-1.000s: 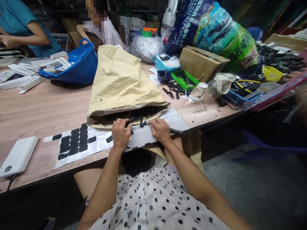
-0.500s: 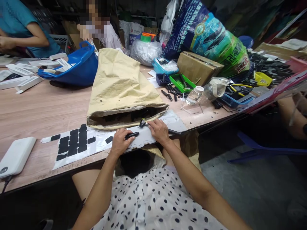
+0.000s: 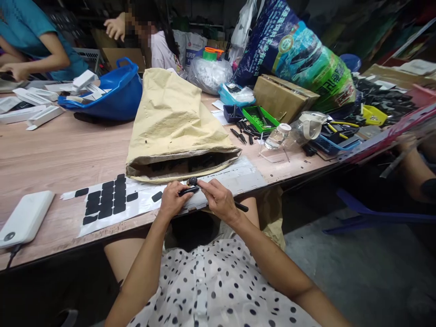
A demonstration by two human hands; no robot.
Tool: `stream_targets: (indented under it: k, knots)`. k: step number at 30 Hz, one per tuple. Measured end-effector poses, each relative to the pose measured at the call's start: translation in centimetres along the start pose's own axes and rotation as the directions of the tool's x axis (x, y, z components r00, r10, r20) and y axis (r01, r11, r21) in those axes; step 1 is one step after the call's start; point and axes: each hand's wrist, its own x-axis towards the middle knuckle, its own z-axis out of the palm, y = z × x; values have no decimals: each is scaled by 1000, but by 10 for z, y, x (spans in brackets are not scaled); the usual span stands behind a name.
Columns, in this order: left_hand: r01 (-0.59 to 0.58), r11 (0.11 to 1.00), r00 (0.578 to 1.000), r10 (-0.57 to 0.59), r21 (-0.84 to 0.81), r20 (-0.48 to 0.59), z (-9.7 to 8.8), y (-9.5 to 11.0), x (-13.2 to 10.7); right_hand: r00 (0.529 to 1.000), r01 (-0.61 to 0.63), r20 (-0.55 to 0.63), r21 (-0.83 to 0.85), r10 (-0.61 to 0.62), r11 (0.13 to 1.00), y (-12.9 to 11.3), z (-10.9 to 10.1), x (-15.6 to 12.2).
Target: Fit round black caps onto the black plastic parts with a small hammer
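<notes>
My left hand (image 3: pixel 171 198) is closed around a slim black rod-shaped part (image 3: pixel 189 190), whose end sticks out past my fingers over the table's front edge. In my closed right hand (image 3: pixel 220 200) is a small hammer; its dark round head (image 3: pixel 192 181) is just above the black part, and its black handle (image 3: pixel 241 206) pokes out behind my palm. I cannot tell whether head and part touch. Under both hands lies a grey-white board (image 3: pixel 247 175). Just beyond them a beige sack (image 3: pixel 170 118) lies with its mouth facing me, dark pieces inside.
A sheet of black stickers (image 3: pixel 105 200) and a white power bank (image 3: pixel 27 218) lie to the left. A blue basin (image 3: pixel 112 95) with white boxes stands behind. On the right are a green tray (image 3: pixel 260 119), a water bottle (image 3: pixel 277 136) and a carton (image 3: pixel 282 97). Co-workers sit beyond.
My right hand has moved the hammer left and its head is now by the black part. The hammer's handle has swung towards me. A co-worker behind has raised a hand.
</notes>
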Motion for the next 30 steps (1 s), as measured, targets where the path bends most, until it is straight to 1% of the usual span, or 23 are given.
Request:
stream_targets:
  k: [3,6,8,12,13,17,20,22,24,27,30]
  knots:
    - [9,1000,1000,-9,10,5,0,2,0,998,23,61,-81,-18,996,-1,4,-4]
    - [20,1000,1000,-20,11,3,0,4,0,993,18,120,-149,0,989,0,5,-5]
    - [21,1000,1000,-21,8,-7,1,4,0,995,1,99,-149,14,989,2,3,-5]
    - [21,1000,999,-21,-3,-25,2,1,0,999,-37,9,-122,38,992,6,-1,-5]
    - [20,1000,999,-20,-5,-26,2,0,1,999,-41,8,-125,42,991,7,-2,-6]
    - [18,1000,999,-18,-9,-29,3,-3,1,996,-46,64,-149,56,988,9,-1,-9]
    - [14,1000,999,-14,-4,-31,2,-2,0,997,-72,23,-141,76,987,13,-3,-5]
    - [10,1000,1000,-10,8,-29,1,-1,0,996,-91,-24,-145,88,985,20,-5,1]
    - [6,1000,1000,-5,28,-24,0,0,0,995,-96,-46,-169,89,981,30,-7,10]
    - [-5,999,1000,6,54,-15,0,2,-1,997,-76,-20,-230,73,970,50,-8,21]
    - [-11,996,1000,13,83,-18,1,3,-3,999,-21,35,-276,32,961,69,-4,28]
